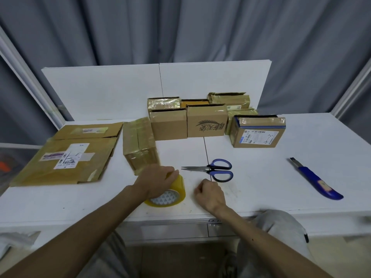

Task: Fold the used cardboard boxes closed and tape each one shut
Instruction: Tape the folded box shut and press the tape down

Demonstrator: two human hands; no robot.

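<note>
Left hand (160,182): curled over the top of the tape roll (174,194), gripping it; roll tipped up on its rim, core facing the wearer, on the desk (261,189) near the front edge.
Right hand (209,194): fingers curled tight, knuckles up, just right of the roll; nothing visible in the pinch (a clear tape end would hardly show against white), so cannot tell whether anything is held.
Boxes: tall box (140,145) just behind the left hand, heavily taped; flattened boxes (66,157) at far left; rear boxes (206,123) clustered against the back panel; box marked 4-3 (259,133) to their right.
Step, by judgement: finding or peeling the tape end before the next box.
Risk, tape: loose end likely to snap back onto the roll or fold on itself if pulled slack or crooked.
Risk, roll: close to the desk edge and on its rim; could roll off if released.
Risk, scissors (216,170): blades point toward the hands, near the right knuckles; a blind reach invites a jab.
Risk, tall box: a backward sweep of the left wrist could topple it.
Risk, utility knife (315,178): well apart at right; blade state too small to read.
</note>
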